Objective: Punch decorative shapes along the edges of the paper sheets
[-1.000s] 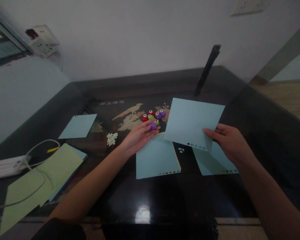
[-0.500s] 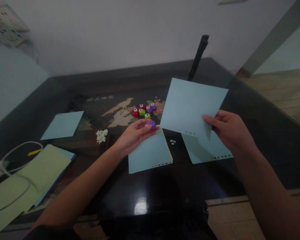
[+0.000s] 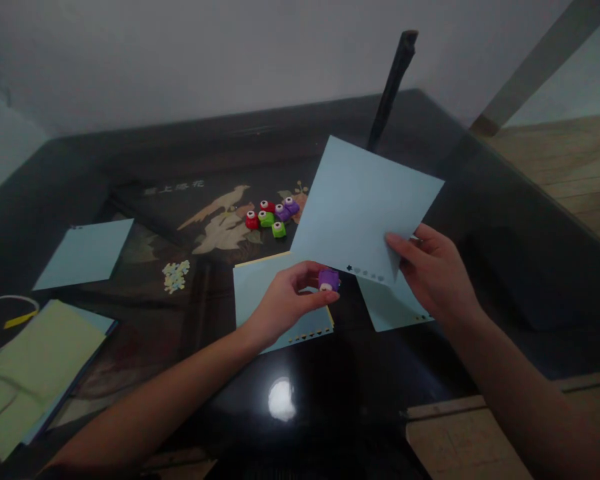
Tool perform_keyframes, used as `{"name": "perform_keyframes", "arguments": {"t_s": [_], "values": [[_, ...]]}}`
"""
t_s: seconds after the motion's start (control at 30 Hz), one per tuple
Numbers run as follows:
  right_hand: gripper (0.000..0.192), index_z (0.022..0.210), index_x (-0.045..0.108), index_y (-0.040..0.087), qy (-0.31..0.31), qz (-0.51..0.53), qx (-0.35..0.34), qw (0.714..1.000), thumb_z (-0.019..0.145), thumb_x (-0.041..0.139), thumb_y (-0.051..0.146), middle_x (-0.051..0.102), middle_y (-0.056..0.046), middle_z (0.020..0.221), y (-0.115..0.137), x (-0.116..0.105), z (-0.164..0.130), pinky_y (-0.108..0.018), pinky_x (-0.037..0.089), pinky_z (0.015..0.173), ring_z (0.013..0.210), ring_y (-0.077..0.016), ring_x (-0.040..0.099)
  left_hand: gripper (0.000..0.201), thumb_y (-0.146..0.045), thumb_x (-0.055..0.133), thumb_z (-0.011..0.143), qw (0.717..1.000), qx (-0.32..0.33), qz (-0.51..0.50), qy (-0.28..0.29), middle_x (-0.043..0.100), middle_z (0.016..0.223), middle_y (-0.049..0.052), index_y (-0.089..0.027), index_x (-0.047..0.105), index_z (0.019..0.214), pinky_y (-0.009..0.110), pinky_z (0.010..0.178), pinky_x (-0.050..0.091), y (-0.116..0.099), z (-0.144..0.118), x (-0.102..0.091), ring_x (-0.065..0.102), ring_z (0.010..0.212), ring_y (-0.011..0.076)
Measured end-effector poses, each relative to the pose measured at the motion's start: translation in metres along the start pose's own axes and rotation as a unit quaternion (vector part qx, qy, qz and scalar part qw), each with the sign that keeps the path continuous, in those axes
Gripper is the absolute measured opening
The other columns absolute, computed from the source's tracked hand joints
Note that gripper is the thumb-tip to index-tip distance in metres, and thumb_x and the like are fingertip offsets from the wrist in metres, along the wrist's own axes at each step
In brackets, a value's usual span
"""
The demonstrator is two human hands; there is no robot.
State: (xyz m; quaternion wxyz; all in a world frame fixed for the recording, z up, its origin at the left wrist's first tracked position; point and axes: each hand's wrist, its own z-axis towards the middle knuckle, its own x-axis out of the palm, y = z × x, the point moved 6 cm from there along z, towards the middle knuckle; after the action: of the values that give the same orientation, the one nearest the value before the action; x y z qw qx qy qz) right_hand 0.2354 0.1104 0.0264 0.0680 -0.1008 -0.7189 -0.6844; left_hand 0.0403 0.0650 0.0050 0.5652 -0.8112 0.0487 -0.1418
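My left hand (image 3: 293, 297) grips a small purple craft punch (image 3: 329, 280) between thumb and fingers, close to the lower edge of a raised light blue sheet of paper (image 3: 365, 207). Along that edge runs a row of small punched shapes. My right hand (image 3: 433, 270) pinches the sheet at its lower right side and holds it tilted above the table. Below my left hand lies a blue sheet (image 3: 255, 287) over a yellow one, with holes along its near edge. Another punched blue sheet (image 3: 387, 310) lies partly hidden under the raised paper.
Several red, green and purple punches (image 3: 267, 219) cluster on the dark glossy table (image 3: 195, 393). Left of them are a pile of paper cutouts (image 3: 175, 276) and a blue sheet (image 3: 87, 253). Yellow-green paper (image 3: 45, 360) and a white cable (image 3: 3, 301) lie at the left. A black post (image 3: 393, 87) stands behind.
My left hand has turned the purple punch and brought it to the raised sheet's lower edge. The sheet has tilted slightly, and the camera view has shifted.
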Motion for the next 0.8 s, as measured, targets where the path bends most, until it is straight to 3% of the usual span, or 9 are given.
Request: {"name": "perform_keyframes", "arguments": {"t_s": [0.1,0.2,0.4,0.6,0.8], "values": [[0.014,0.086,0.07,0.024,-0.021,-0.024,-0.005,0.999,0.073,0.075,0.025,0.065,0.004,0.064,-0.001,0.002,-0.004,-0.023,0.046,0.041,0.049,-0.0108,0.056,0.036,-0.024,0.08,0.065,1.0,-0.021,0.009,0.005,0.066,0.084,0.0,-0.017,0.064,0.096,0.023,0.056,0.045,0.001,-0.003,0.002,0.06,0.069,0.0124],[0.009,0.079,0.067,0.023,-0.036,-0.045,-0.023,0.998,0.074,0.075,0.023,0.057,0.005,0.055,0.001,0.0,-0.006,-0.02,0.036,0.032,0.04,-0.0079,0.046,0.039,-0.02,0.08,0.064,0.999,-0.031,-0.001,0.015,0.067,0.087,0.0,-0.017,0.066,0.1,0.025,0.069,0.049,0.002,-0.003,0.004,0.061,0.077,0.0129],[0.01,0.074,0.065,0.023,-0.042,-0.054,-0.05,0.996,0.075,0.074,0.022,0.051,0.007,0.051,0.003,-0.002,-0.01,-0.021,0.037,0.035,0.04,-0.0077,0.044,0.031,-0.02,0.08,0.068,0.998,-0.04,-0.043,0.013,0.07,0.091,0.001,-0.018,0.069,0.096,0.024,0.076,0.048,0.008,-0.001,0.002,0.062,0.082,0.0117],[0.008,0.083,0.067,0.022,-0.036,-0.084,-0.072,0.993,0.078,0.073,0.024,0.055,0.007,0.056,0.002,-0.004,-0.011,-0.022,0.038,0.037,0.043,-0.0079,0.047,0.029,-0.025,0.081,0.07,0.995,-0.041,-0.088,0.026,0.07,0.095,0.0,-0.02,0.068,0.096,0.023,0.076,0.049,0.008,-0.007,0.005,0.062,0.078,0.0092],[0.009,0.084,0.067,0.024,-0.038,-0.09,-0.081,0.992,0.079,0.074,0.026,0.056,0.006,0.058,0.005,-0.003,-0.013,-0.023,0.039,0.039,0.044,-0.0088,0.048,0.026,-0.027,0.081,0.07,0.995,-0.04,-0.094,0.022,0.069,0.092,0.0,-0.019,0.067,0.091,0.026,0.079,0.05,0.006,-0.008,0.005,0.065,0.081,0.0125]]}}
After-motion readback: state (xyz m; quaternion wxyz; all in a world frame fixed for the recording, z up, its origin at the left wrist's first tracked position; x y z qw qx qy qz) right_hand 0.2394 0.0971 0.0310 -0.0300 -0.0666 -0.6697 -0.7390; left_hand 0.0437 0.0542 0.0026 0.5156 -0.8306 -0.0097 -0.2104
